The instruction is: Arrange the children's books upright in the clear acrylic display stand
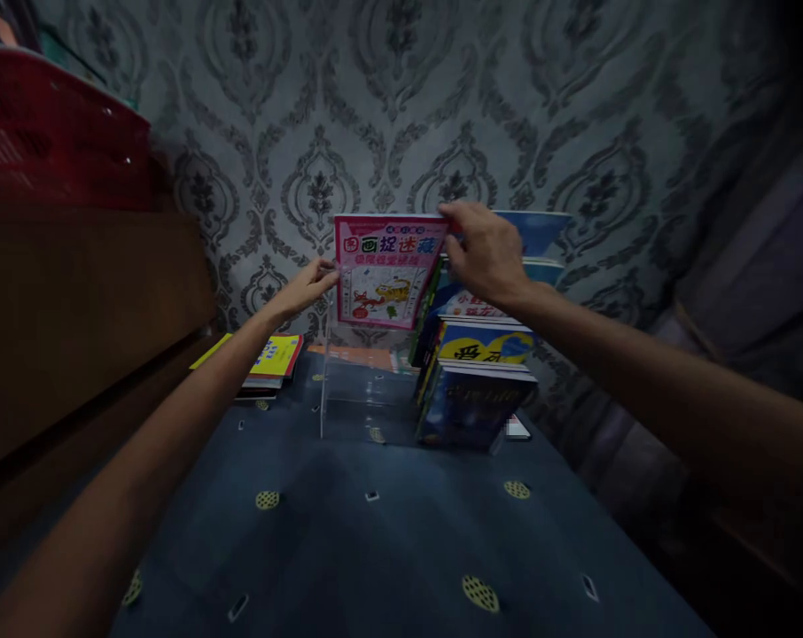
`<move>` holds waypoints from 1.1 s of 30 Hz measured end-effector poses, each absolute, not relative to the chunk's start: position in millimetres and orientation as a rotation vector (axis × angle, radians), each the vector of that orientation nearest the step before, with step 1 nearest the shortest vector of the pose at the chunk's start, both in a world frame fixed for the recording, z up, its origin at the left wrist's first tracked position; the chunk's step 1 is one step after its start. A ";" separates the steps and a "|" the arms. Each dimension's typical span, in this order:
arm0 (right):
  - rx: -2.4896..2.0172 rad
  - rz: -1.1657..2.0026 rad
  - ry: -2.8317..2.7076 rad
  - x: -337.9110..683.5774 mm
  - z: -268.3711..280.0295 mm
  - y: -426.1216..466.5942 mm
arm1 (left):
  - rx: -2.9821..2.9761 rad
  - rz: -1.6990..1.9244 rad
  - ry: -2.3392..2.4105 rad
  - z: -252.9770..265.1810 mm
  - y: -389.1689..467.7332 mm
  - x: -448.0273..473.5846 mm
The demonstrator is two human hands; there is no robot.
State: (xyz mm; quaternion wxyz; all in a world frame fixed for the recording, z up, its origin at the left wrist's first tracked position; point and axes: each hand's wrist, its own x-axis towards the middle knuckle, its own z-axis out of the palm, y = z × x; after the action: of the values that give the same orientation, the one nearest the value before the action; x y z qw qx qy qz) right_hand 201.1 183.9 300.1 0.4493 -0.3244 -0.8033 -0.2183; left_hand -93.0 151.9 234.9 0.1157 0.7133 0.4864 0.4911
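Observation:
A pink picture book (392, 275) with a fox and a tiger on its cover stands upright at the back of a clear tiered book rack (368, 412). At its top right corner my right hand (485, 248) is closed on it, thumb in front. My left hand (308, 288) has its fingers pinched at the book's left edge, beside the rack's clear side wall. On the rack's right half, several books stand in stepped rows: a dark blue book (478, 408) in front, a blue and yellow book (485, 346) behind it, and taller light blue books (541, 232) at the back.
A small stack of books with a yellow cover (278, 356) lies left of the rack on the dark blue patterned cloth (375, 549). A brown wooden cabinet (89, 310) with a red bag (56, 133) on it stands at left. Patterned wallpaper (295, 115) is behind.

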 end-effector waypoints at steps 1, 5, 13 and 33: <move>-0.778 -0.528 -1.985 201.7 299.0 186.0 | 2.090 1.422 1.436 235.0 149.4 -97.6; -0.698 -0.524 -1.958 204.1 293.4 192.4 | 2.127 1.355 1.554 225.1 140.5 -121.1; -0.508 -0.633 -1.916 211.2 277.3 187.1 | 2.032 0.626 2.245 119.1 111.2 -149.7; -0.320 0.071 -2.478 149.7 121.6 82.1 | 2.176 0.220 2.597 61.5 29.1 -133.1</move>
State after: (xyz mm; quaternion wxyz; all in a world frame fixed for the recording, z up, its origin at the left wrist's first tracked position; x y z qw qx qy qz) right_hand 149.7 82.1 121.6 0.3156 -0.1215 -0.9407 0.0269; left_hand -133.1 29.1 61.5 -0.1266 0.6358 0.7587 0.0643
